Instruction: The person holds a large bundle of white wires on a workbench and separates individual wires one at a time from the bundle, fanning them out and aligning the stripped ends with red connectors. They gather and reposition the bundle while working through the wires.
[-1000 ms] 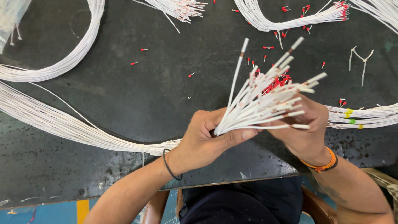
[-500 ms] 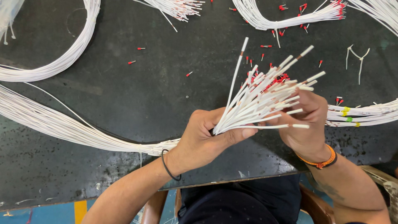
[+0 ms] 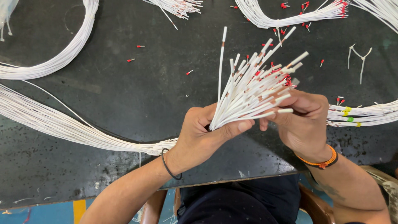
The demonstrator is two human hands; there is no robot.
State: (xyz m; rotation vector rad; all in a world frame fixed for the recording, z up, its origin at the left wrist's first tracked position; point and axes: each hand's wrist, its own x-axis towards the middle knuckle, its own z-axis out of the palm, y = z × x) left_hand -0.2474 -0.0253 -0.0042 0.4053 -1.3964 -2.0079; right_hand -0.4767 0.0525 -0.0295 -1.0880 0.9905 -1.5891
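Observation:
My left hand (image 3: 203, 135) grips a thick bundle of white wires (image 3: 244, 93) that fans out up and to the right over a dark table (image 3: 124, 91). Some wire ends carry small red ferrules; others show bare copper tips. One wire stands out higher than the rest, pointing up. My right hand (image 3: 300, 120) sits on the right side of the fan, its fingers and thumb pinching among the wire ends. The bundle trails off to the left from under my left hand as a long white wire harness (image 3: 62, 124).
More white wire bundles lie at the top left (image 3: 62, 58), top centre (image 3: 174, 6), top right (image 3: 298, 16) and at the right edge (image 3: 365, 114) with yellow and green ties. Loose red ferrules (image 3: 137, 46) are scattered about. A white cable tie (image 3: 358, 56) lies at right.
The fan of wires has barely shifted. My right hand's fingers have moved slightly among the wire ends; my left hand keeps its grip.

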